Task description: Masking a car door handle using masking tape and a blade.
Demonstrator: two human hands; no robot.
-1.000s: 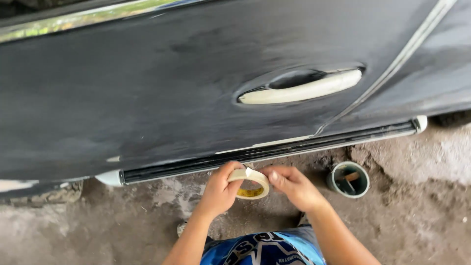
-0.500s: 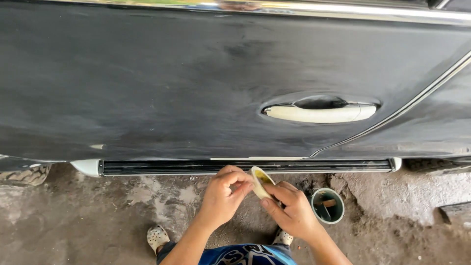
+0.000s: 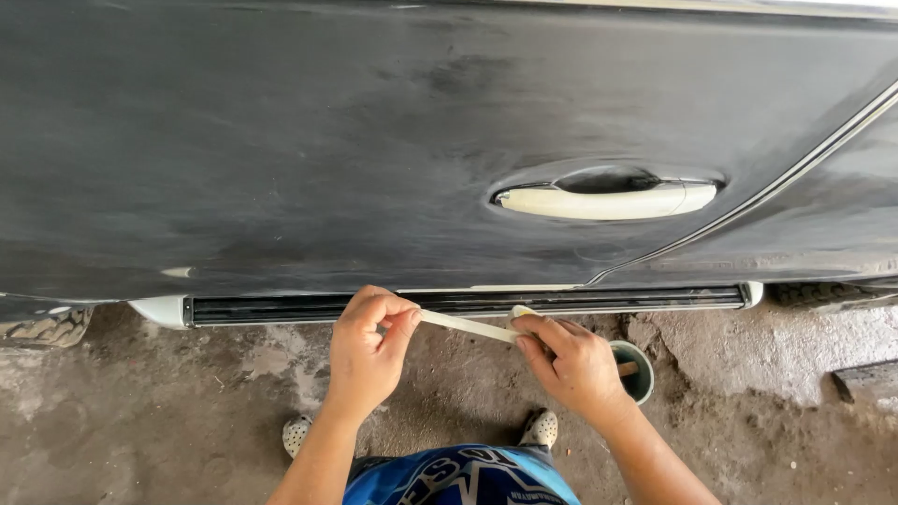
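The left hand (image 3: 367,355) pinches the free end of a strip of masking tape (image 3: 468,325) between thumb and forefinger. The strip runs rightward, nearly level, to the right hand (image 3: 571,365), whose fingers close around the tape roll (image 3: 522,312). Just beyond both hands lies the car door's lower sill trim (image 3: 468,304).

Dull black car door (image 3: 281,140), cream handle (image 3: 606,200), pale tape (image 3: 468,325), perhaps beige.
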